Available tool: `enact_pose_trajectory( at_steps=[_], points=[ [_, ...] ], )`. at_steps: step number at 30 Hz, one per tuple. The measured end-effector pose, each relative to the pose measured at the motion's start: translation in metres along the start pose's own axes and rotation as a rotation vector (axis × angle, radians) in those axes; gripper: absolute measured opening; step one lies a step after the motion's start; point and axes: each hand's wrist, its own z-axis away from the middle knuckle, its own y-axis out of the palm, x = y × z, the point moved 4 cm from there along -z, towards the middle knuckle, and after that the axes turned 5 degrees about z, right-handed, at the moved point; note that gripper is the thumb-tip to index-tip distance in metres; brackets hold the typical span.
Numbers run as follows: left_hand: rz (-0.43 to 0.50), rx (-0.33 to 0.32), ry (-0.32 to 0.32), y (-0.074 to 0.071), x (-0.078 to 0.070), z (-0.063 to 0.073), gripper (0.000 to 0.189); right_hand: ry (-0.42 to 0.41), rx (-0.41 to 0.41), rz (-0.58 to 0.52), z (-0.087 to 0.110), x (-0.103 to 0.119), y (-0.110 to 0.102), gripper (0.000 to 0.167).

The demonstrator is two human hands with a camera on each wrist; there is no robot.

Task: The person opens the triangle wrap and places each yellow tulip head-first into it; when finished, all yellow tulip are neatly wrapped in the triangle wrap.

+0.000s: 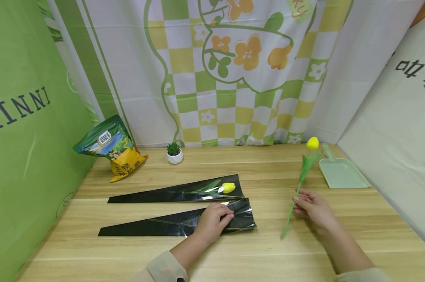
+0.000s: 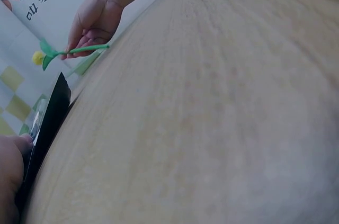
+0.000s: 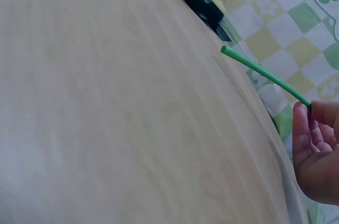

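My right hand (image 1: pixel 315 209) pinches the thin green stem of a yellow artificial tulip (image 1: pixel 305 168) between thumb and fingers. The bloom points away from me, and the bare stem end (image 3: pixel 254 66) sticks out below the grip. My left hand (image 1: pixel 214 221) is over the wide end of the nearer black flower sleeve (image 1: pixel 152 227), its fingers curled at the sleeve's clear front. In the left wrist view, the thumb (image 2: pixel 24 142) lies against the sleeve (image 2: pixel 53 107). Just behind lies a second black sleeve (image 1: pixel 156 194) with a yellow tulip (image 1: pixel 228 188) inside it.
A green and yellow bag (image 1: pixel 115 149) stands at the back left, beside a small potted succulent (image 1: pixel 174 153). A pale green dustpan (image 1: pixel 343 173) lies at the right edge of the wooden table (image 1: pixel 269 258). Patterned cloth (image 1: pixel 233 98) hangs behind.
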Motion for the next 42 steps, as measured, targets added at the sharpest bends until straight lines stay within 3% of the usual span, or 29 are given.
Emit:
enact_pose_trajectory(
  at_steps=[12, 17, 21, 35, 42],
  points=[
    [-0.001, -0.003, -0.002, 0.001, 0.000, 0.001, 0.010, -0.007, -0.052, -0.101, 0.000, -0.002, 0.015, 0.028],
    [-0.003, 0.003, -0.006, 0.001, 0.000, 0.001, 0.011, 0.061, -0.145, -0.176, 0.002, -0.004, 0.022, 0.024],
    [0.002, 0.006, -0.012, 0.001, -0.001, 0.001, 0.011, 0.057, -0.198, -0.223, 0.004, -0.004, 0.033, 0.025],
    [-0.002, -0.004, -0.003, -0.001, -0.002, 0.001, 0.012, 0.021, -0.226, -0.162, 0.013, -0.007, 0.097, 0.027],
    [0.001, 0.002, -0.015, -0.001, -0.002, 0.001, 0.012, 0.019, -0.223, -0.190, 0.015, -0.010, 0.113, 0.025]
  ],
)
